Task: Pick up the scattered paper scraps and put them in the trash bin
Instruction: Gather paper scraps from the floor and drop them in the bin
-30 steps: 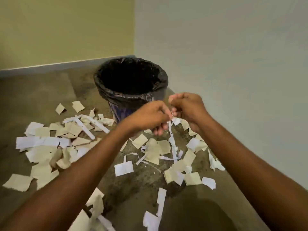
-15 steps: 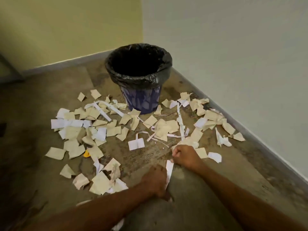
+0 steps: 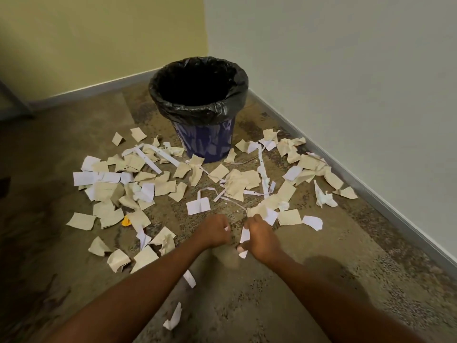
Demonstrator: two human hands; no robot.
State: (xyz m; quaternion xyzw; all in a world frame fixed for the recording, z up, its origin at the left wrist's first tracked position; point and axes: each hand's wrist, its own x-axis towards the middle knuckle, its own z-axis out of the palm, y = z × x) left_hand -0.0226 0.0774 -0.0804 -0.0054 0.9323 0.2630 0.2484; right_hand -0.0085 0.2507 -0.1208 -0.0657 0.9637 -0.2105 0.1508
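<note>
Several beige and white paper scraps (image 3: 237, 185) lie scattered on the brown floor in front of a blue trash bin (image 3: 206, 142) lined with a black bag. My left hand (image 3: 215, 231) is low over the floor near the front of the pile, fingers curled, with a small white bit showing at its fingertips. Close beside it, my right hand (image 3: 259, 240) grips a white paper scrap (image 3: 244, 236) that sticks out above and below its fingers. The bin stands upright in the room's corner, well beyond both hands.
A yellow wall is behind the bin and a pale wall with a grey skirting (image 3: 371, 191) runs along the right. A small orange scrap (image 3: 126, 221) lies left of centre. Two white scraps (image 3: 189, 278) lie near my forearms. A dark frame edge (image 3: 14, 102) is far left.
The view has pulled back from the bin. Both hands came down from in front of the bin to the floor and now hold white paper at the pile's near edge.
</note>
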